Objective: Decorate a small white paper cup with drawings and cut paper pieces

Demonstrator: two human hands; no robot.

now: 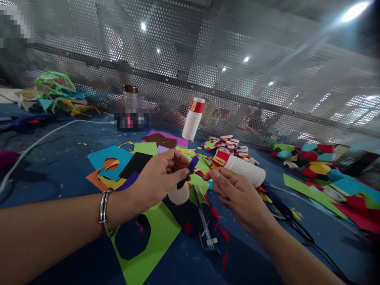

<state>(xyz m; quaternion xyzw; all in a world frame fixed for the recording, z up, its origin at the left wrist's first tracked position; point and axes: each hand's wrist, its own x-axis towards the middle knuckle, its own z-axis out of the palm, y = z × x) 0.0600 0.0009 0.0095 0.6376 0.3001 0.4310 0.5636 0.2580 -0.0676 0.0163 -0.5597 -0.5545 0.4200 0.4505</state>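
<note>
Between the thumb and fingers of my left hand (160, 174) is a folded piece of dark blue paper (193, 163), held up over the table. My right hand (234, 190), a little apart from it, pinches a thin dark tool (207, 164) whose tip points toward the paper; its exact kind is unclear. Below the paper lies a white disc (179, 196), partly covered by my left fingers. A long clear stick (204, 223) rests on the table between my forearms. Near my left wrist is a green paper sheet (162, 229) with a large cut-out hole.
A stack of paper cups (245, 168) lies beyond my right hand; another cup stack (191, 124) stands near the perforated screen (166, 71). Coloured paper sheets (108, 156) and scraps surround my hands. A white cable (56, 128) runs left, black cables (297, 229) right. A lidded jar (130, 99) stands behind.
</note>
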